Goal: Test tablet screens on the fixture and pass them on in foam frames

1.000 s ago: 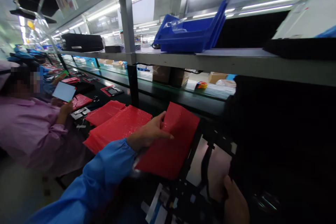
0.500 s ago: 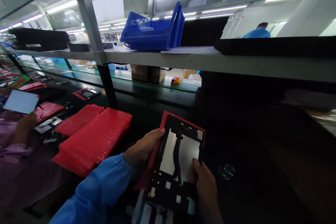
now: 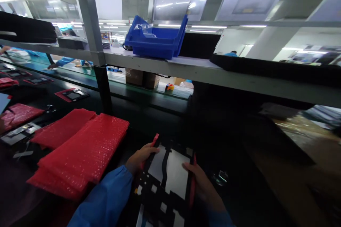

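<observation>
Clamping both long edges, left hand (image 3: 140,158) and right hand (image 3: 201,181) hold the flat, rectangular black-and-silver panel (image 3: 177,172) right of the bubbled red pouches (image 3: 85,156); red plastic (image 3: 193,188) flanks it; dark bench (image 3: 145,120) stretches beyond the pouches.

The scene is viewed by one head-worn camera, faced forward and down over a glossy black workbench (image 3: 149,124). The bare left hand (image 3: 140,158) and bare right hand (image 3: 200,181) are framed near; the blue plastic bin (image 3: 156,46) on the long grey metal shelf (image 3: 160,66) is seen farther off.
</observation>
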Available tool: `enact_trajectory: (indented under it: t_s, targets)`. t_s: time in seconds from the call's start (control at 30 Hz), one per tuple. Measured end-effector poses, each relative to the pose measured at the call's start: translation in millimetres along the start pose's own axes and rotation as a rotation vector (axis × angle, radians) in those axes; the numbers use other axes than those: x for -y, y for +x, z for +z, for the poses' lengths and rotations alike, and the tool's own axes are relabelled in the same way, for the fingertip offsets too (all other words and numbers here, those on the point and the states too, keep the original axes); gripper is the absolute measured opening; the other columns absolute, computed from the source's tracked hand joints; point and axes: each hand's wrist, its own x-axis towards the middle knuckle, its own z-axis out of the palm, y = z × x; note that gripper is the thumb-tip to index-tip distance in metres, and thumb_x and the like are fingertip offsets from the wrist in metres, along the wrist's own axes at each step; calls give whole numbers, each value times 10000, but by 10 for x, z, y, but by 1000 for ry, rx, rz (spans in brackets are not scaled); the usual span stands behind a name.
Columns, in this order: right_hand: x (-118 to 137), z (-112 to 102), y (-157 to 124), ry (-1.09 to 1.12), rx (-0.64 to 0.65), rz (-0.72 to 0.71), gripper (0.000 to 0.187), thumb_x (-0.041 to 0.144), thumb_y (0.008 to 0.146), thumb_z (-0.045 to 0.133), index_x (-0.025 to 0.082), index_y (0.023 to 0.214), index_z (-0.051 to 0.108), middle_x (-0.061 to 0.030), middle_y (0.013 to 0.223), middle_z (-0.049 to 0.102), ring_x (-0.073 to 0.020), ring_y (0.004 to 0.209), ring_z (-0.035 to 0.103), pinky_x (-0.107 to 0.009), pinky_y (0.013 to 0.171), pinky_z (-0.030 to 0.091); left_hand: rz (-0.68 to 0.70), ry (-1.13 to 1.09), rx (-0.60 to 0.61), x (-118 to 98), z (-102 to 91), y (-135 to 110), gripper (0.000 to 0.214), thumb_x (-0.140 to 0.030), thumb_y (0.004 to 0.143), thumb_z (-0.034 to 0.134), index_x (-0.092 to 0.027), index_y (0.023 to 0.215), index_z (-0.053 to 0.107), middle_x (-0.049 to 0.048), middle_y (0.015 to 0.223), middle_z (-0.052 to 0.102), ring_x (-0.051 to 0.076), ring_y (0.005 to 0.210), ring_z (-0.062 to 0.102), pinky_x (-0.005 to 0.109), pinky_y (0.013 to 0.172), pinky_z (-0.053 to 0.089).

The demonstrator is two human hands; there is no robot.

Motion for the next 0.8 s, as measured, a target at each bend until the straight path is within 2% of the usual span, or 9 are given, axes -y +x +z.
enact_trajectory:
  t_s: [0.07, 0.1, 0.13, 0.2, 0.3, 0.4, 0.5, 0.67, 0.8]
  targets:
    - [78, 37, 159, 8, -31, 2, 288, 197, 584, 833, 140, 829, 694, -69, 762, 725, -225, 673, 682, -310, 606, 572, -32, -102, 110, -36, -120, 112, 449, -353, 752, 747, -143, 1136, 646, 82, 854, 728, 236, 760, 707, 350, 765, 545]
    - [125, 67, 268, 7, -55, -7, 237, 164, 616, 810, 134, 817, 689, -61, 743, 717, -206, 642, 671, -292, 584, 563, -2, -135, 105, -72, -182, 157, 445, -410, 807, 674, -131, 1150, 633, 105, 878, 729, 254, 798, 714, 377, 795, 551]
    - [177, 104, 396, 5, -84, -17, 174, 144, 656, 784, 134, 793, 677, -46, 716, 702, -182, 611, 654, -271, 565, 552, 65, -145, 47, -116, -249, 196, 449, -441, 861, 583, -120, 1173, 613, 128, 904, 728, 265, 830, 717, 397, 810, 554]
    - [282, 203, 686, 2, -144, -48, 89, 138, 754, 734, 143, 768, 647, -8, 684, 666, -139, 570, 619, -240, 547, 531, 223, -95, -202, -200, -394, 268, 448, -423, 935, 413, -121, 1232, 559, 145, 957, 719, 255, 864, 714, 394, 801, 560]
    - [404, 398, 1105, 3, -222, -119, 88, 220, 916, 664, 141, 888, 636, 11, 774, 647, -108, 603, 598, -238, 576, 533, 368, 25, -522, -249, -577, 373, 409, -351, 971, 317, -162, 1287, 496, 122, 1075, 679, 184, 879, 685, 296, 771, 542]
    - [446, 587, 1348, -18, -239, -178, 190, 314, 982, 613, 140, 1057, 626, -24, 942, 649, -125, 725, 626, -275, 636, 560, 434, 148, -642, -182, -634, 456, 367, -278, 961, 348, -180, 1285, 488, 104, 1124, 646, 153, 849, 660, 258, 738, 518]
    - [405, 659, 1351, -94, -150, -162, 205, 322, 984, 610, 137, 1070, 631, -45, 1003, 663, -157, 829, 661, -322, 716, 583, 492, 318, -665, -87, -604, 488, 345, -244, 949, 390, -181, 1259, 527, 83, 1042, 665, 164, 823, 657, 289, 778, 514]
    - [317, 331, 982, -330, -33, -102, 109, 193, 918, 621, 111, 905, 692, -92, 844, 715, -193, 766, 697, -338, 718, 569, 526, 618, -618, -35, -589, 482, 326, -221, 945, 394, -167, 1193, 599, 110, 1037, 706, 210, 927, 673, 333, 862, 505]
    - [466, -223, 607, -556, -243, -253, 87, 203, 849, 640, 147, 832, 704, -45, 697, 683, -166, 626, 633, -271, 613, 483, 529, 858, -544, -14, -582, 508, 295, -202, 909, 418, -150, 1046, 674, 157, 1114, 709, 269, 1087, 642, 389, 991, 457]
